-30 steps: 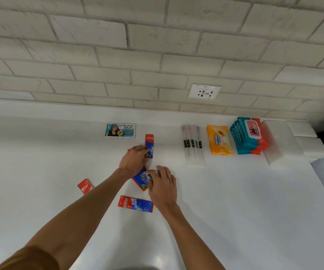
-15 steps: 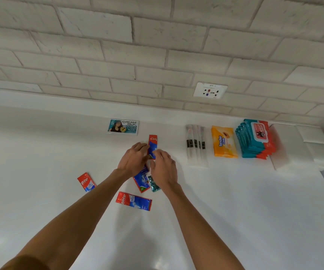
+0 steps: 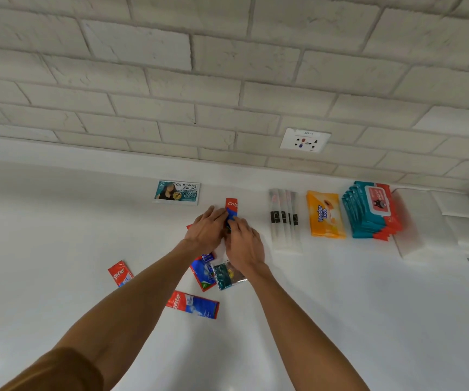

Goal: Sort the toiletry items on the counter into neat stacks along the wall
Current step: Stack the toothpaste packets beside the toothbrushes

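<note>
Right hand [image 3: 246, 245] pinches the toothpaste sachet [image 3: 231, 205] by its blue near end; left hand [image 3: 206, 230] touches its side, fingers straight. It points lengthwise at the wall [image 3: 227, 80], red end beyond the fingertips.

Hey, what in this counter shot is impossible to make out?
Head view:
Toothpaste sachet pile: left hand and right hand cover all but its top, so count and grip are hidden.
Red-blue sachet: partly behind the left forearm.
Wall socket label: too small to read.
White packs far right: blurred.
</note>
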